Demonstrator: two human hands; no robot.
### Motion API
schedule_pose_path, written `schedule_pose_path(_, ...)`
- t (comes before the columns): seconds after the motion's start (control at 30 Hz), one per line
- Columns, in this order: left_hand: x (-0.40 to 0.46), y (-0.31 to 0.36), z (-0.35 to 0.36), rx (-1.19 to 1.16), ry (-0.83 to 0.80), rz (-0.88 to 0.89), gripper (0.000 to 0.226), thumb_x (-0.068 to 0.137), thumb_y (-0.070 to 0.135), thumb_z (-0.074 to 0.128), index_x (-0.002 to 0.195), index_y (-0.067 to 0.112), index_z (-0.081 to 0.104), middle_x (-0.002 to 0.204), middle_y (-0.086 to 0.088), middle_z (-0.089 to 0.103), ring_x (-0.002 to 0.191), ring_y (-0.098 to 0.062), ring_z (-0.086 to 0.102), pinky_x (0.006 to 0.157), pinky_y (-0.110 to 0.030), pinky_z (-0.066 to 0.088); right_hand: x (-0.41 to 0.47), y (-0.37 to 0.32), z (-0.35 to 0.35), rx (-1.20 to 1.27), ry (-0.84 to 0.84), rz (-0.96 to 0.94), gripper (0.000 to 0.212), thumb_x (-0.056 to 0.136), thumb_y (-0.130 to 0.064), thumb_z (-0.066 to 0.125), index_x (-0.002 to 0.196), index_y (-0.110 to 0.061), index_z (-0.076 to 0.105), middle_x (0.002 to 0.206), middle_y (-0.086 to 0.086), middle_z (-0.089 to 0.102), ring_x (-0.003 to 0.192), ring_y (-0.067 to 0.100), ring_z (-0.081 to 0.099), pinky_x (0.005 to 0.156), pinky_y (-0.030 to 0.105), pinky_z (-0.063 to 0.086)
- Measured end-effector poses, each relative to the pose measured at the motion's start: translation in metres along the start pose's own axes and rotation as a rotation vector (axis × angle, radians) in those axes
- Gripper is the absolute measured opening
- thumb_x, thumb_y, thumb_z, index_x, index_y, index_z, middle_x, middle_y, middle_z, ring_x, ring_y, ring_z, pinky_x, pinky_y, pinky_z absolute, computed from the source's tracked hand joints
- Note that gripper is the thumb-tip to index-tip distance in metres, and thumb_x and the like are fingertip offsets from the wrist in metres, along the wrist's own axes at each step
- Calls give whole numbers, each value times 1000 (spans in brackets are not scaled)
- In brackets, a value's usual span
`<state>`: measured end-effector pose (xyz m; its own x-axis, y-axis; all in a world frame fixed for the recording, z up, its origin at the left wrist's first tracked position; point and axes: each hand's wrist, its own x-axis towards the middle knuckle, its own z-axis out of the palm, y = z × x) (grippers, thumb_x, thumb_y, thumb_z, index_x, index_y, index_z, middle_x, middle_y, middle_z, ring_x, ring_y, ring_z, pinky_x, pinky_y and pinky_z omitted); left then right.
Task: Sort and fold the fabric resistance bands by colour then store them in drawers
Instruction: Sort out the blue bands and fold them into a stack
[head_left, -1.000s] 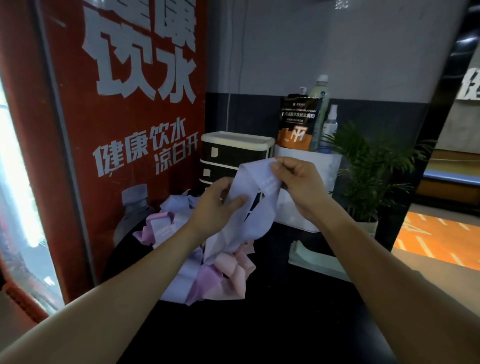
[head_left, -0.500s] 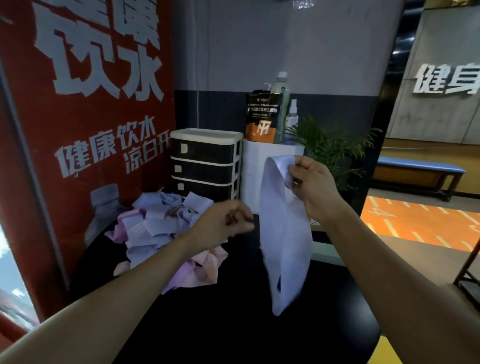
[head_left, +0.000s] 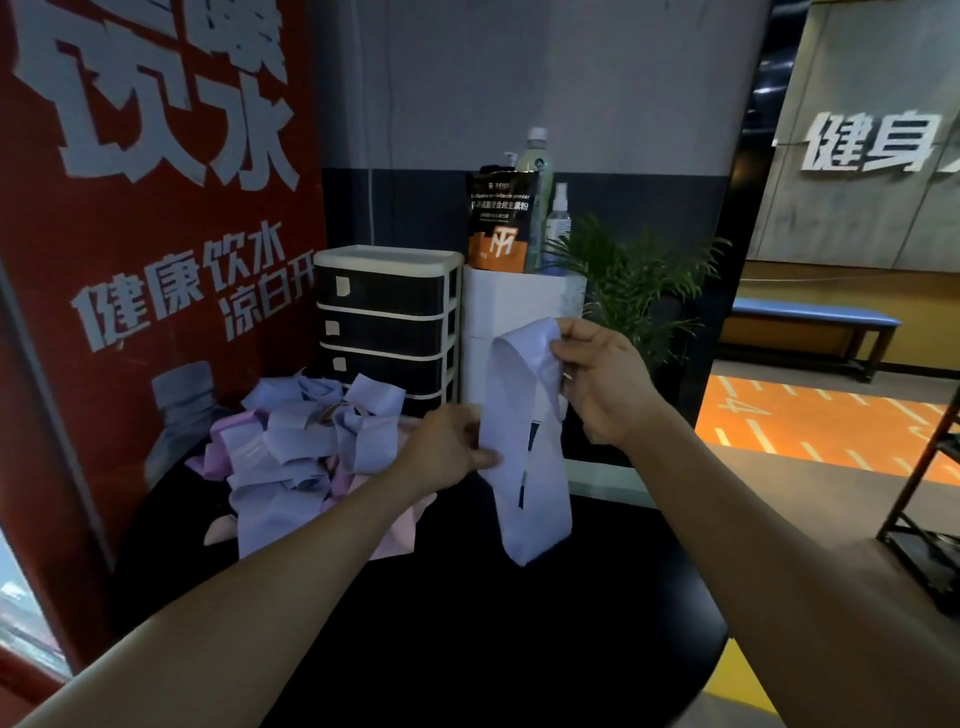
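Two hands on one lilac band (head_left: 524, 447): right hand (head_left: 597, 384) pinching top fold, left hand (head_left: 447, 449) pinching its edge midway, loop hanging above black table (head_left: 467, 623). Risk: limp, slippery cloth sliding out, fold skewing. Soft flat loops, lilac and pink, in pile (head_left: 301, 447) beside shut plastic drawers (head_left: 387, 327).

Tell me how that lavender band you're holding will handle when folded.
Likely floppy: the lavender band hangs limp from the right hand. Probably light, held by a fingertip pinch. It may sag unless the left hand supports it.
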<state>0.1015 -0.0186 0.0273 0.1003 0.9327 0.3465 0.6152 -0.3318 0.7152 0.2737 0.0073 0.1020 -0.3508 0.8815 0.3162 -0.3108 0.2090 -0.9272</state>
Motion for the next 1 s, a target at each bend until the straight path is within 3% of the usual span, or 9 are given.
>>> schedule_pose_path(0.07, -7, -14, 2, 103, -17, -29, 29, 78, 3, 68, 64, 20, 50, 63, 4, 52, 61, -5, 47, 60, -23, 36, 2, -1, -12, 34, 98, -8, 32, 91, 9, 37, 83, -7, 64, 72, 3, 69, 73, 20, 60, 73, 30, 49)
schedule_pose_path(0.13, -12, -26, -3, 174, 59, -35, 44, 80, 0, 62, 55, 23, 35, 55, 6, 37, 52, -5, 38, 54, -18, 28, -2, 0, -22, 31, 173, -5, 32, 92, 9, 35, 85, -4, 63, 79, 9, 65, 75, 22, 59, 73, 32, 48)
schedule_pose_path(0.27, -14, -50, -22, 258, 157, -101, 31, 92, 2, 47, 66, 17, 38, 62, -2, 41, 58, -14, 37, 59, -26, 32, -5, 16, -27, 88, 305, 22, 34, 95, 9, 27, 120, 10, 50, 100, 11, 57, 96, 26, 51, 66, 21, 45)
schedule_pose_path(0.4, -11, -52, -34, 212, 289, -246, 14, 95, 5, 44, 82, 9, 44, 67, -4, 45, 65, -19, 43, 57, -30, 30, -2, 31, -27, -128, 416, 120, 33, 94, 8, 30, 117, 12, 53, 111, 24, 58, 101, 34, 53, 71, 28, 41)
schedule_pose_path(0.5, -8, -48, -39, -227, 462, -419, 16, 91, 2, 51, 79, 12, 50, 78, -9, 53, 71, -20, 50, 59, -28, 44, -7, 42, -39, -272, 327, 214, 25, 89, 9, 39, 82, -1, 60, 81, 12, 58, 75, 29, 55, 65, 31, 44)
schedule_pose_path(0.6, -12, -50, -48, -568, 494, -526, 25, 88, -9, 50, 80, 14, 54, 85, -13, 55, 71, -21, 53, 65, -29, 50, -15, 53, -46, -609, 223, 179, 22, 81, 9, 51, 85, -9, 61, 78, 4, 59, 65, 16, 59, 60, 21, 47)
schedule_pose_path(0.67, -17, -56, -53, -521, 483, -512, 33, 86, -15, 45, 79, 15, 57, 93, -14, 55, 78, -25, 53, 68, -33, 48, -14, 61, -49, -767, 188, 61, 23, 73, 17, 53, 78, -1, 67, 67, 2, 60, 53, 11, 59, 48, 15, 44)
schedule_pose_path(0.8, -31, -62, -53, -333, 377, -529, 31, 87, -15, 41, 94, 7, 62, 107, -20, 57, 96, -35, 54, 86, -44, 48, -27, 83, -47, -972, -8, 327, 18, 83, 7, 56, 94, 7, 69, 82, 8, 59, 75, 14, 53, 61, 19, 40)
schedule_pose_path(1.0, -57, -74, -53, -122, 362, -565, 30, 86, -9, 43, 100, 7, 64, 110, -18, 59, 99, -37, 55, 86, -45, 48, -37, 112, -39, -1088, -154, 418, 19, 83, 0, 61, 99, 2, 70, 98, 13, 67, 85, 14, 55, 56, 11, 39)
